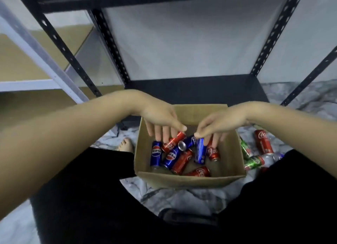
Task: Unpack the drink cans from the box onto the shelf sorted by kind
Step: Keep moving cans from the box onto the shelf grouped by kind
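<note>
Left hand reaches into cardboard box, fingers curled around a red Coca-Cola can lying among blue Pepsi cans. Right hand pinches the top of a blue can. More cans lie on floor right of box. Black shelf behind, bare.

A marbled grey floor fills the near ground. Black trouser legs spread across it on both sides, with a bare foot at near left. Far left stands a white frame against a tan wall.
</note>
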